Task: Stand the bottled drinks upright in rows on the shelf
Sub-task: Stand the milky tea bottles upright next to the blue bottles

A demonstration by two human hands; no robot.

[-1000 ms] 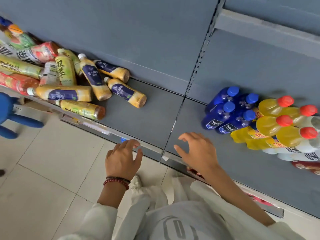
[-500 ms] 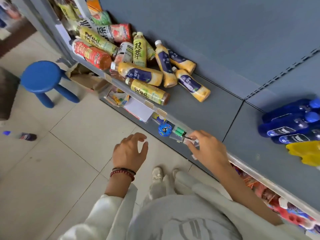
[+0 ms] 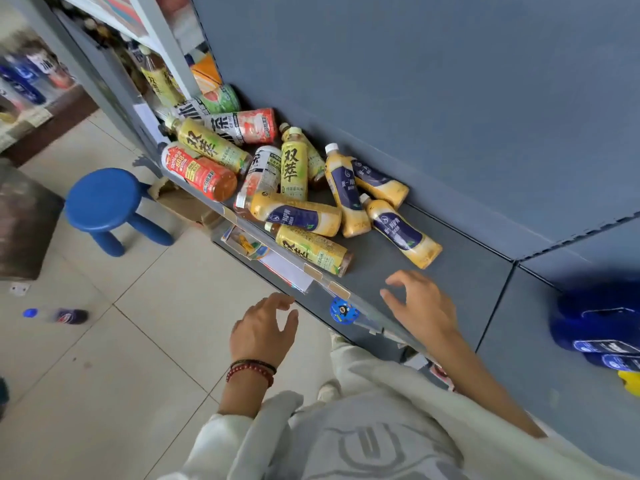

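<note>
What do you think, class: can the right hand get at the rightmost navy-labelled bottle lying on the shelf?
Probably yes. The right hand hovers open and empty above the shelf, and the navy-labelled bottle lies on its side just beyond the fingers, with only bare shelf between them.

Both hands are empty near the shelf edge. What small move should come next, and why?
Probably reach the right hand forward and grip the yellow bottle with the blue label nearest it. That hand hovers open over bare shelf just short of it, the bottle lies on its side, and the left hand is off the shelf, over the floor.
</note>
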